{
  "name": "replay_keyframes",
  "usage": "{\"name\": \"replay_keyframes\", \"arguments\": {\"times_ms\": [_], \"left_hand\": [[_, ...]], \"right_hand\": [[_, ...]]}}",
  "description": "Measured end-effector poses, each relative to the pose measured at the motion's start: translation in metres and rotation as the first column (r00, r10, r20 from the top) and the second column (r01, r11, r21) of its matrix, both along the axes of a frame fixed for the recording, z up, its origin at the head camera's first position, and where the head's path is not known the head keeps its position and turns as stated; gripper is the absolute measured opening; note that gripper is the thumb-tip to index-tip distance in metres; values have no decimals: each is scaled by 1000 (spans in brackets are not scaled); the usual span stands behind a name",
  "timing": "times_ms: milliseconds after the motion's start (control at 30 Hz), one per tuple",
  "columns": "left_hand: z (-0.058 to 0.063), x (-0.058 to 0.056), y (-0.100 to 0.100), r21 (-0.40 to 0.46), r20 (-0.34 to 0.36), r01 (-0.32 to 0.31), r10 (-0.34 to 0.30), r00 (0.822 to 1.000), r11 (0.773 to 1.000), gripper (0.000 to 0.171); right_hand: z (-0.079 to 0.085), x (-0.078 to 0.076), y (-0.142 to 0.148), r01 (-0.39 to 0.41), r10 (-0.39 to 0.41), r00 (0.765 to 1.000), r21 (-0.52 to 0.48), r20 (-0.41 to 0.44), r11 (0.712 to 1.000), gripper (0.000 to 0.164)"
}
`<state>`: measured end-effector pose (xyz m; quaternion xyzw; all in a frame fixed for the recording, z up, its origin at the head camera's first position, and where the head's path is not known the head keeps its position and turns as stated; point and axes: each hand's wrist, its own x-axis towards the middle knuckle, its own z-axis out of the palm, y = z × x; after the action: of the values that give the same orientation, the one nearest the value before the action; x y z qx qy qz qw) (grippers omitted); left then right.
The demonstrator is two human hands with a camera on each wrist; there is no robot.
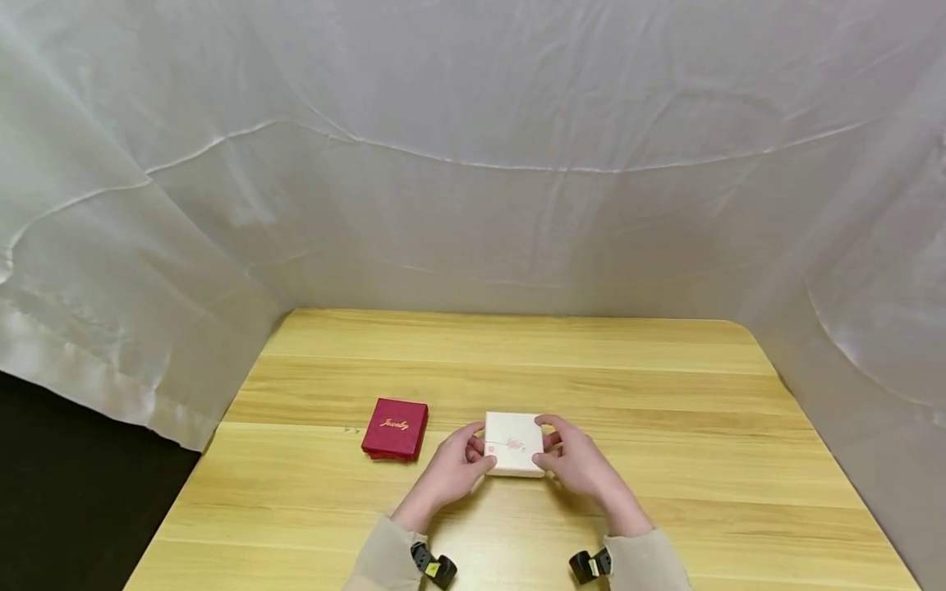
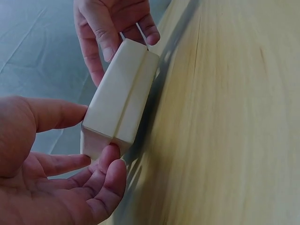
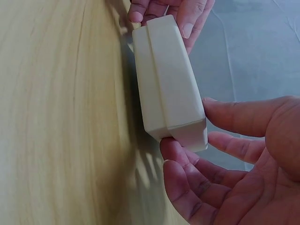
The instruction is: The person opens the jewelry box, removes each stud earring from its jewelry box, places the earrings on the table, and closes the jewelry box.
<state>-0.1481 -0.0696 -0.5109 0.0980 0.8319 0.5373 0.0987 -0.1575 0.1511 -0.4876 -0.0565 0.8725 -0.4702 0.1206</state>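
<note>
A square white box (image 1: pixel 510 443) with a pink printed design on its lid is held between my two hands over the table. My left hand (image 1: pixel 456 465) pinches its left side, the thumb at the near corner and the other fingers along the side and underneath. On the opposite side my right hand (image 1: pixel 580 461) grips it the same way, thumb near, index finger at the far corner. Both wrist views show the white box (image 2: pixel 117 89) edge-on, with a seam running round it between lid and base and the lid fitted on.
A dark red box (image 1: pixel 395 427) with gold "Jewelry" lettering lies to the left on the wooden table (image 1: pixel 665 394). Small dark specks (image 1: pixel 352 429) show beside it. A pale cloth curtain (image 1: pixel 517 222) hangs round the table's back and sides.
</note>
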Motion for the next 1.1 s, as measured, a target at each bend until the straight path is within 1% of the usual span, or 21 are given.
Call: {"name": "replay_keyframes", "arguments": {"times_ms": [267,467,600,700,867,967,1100], "left_hand": [[-3,0,-3,-9,-9,10,-10,1000,1000,58],[-2,2,-5,-13,-3,22,-22,1000,1000,58],[-1,2,-8,-36,3,30,-30,1000,999,61],[-1,2,-11,-60,4,45,-44,999,997,67],[4,-1,-16,-135,-28,84,-89,996,987,86],[5,-2,-18,-191,-55,107,-119,991,976,99],[7,-3,-17,-228,-72,129,-149,986,965,109]], "right_hand": [[-2,2,-2,-22,22,1000,9,-2,1000,54],[-2,3,-2,-27,27,1000,21,2,999,55],[-1,3,-1,-46,46,999,26,10,999,58],[0,3,3,-62,61,998,33,14,998,63],[3,-1,9,-84,82,996,52,24,995,76],[3,-3,11,-120,119,993,65,23,991,89],[3,-5,11,-181,182,983,100,6,978,104]]}}
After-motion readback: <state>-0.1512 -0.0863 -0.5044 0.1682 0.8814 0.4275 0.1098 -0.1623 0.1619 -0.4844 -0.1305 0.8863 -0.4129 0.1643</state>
